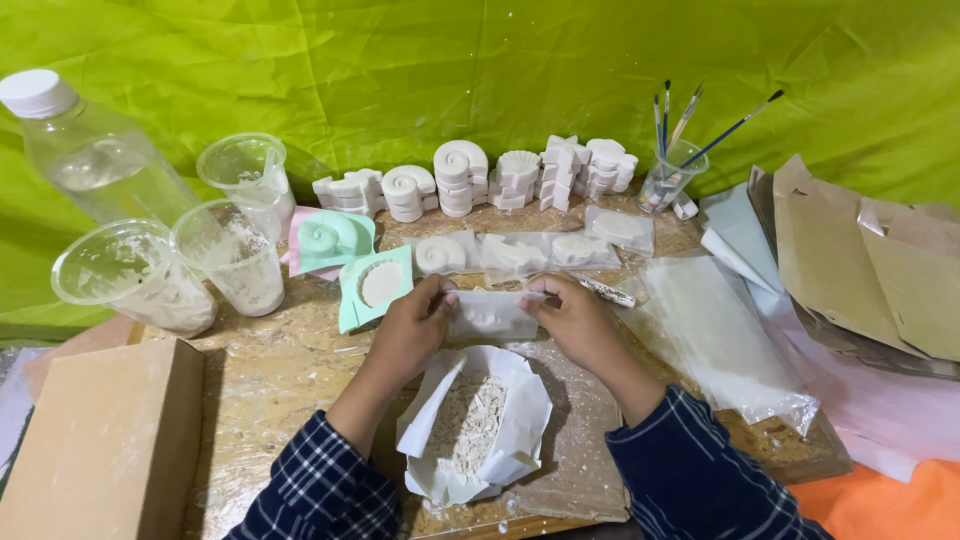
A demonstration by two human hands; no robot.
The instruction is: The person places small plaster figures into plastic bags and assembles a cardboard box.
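Small clear bag (492, 314) with a white cast inside, pinched at each end by left hand (408, 335) and right hand (577, 325), held just above a white paper box (512, 440) of filling on the table (280, 380), green moulds (372, 290) near the left hand.

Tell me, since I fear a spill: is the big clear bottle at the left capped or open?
Capped. The clear plastic bottle leans tilted at the table's left edge, and a white screw cap sits on its neck.
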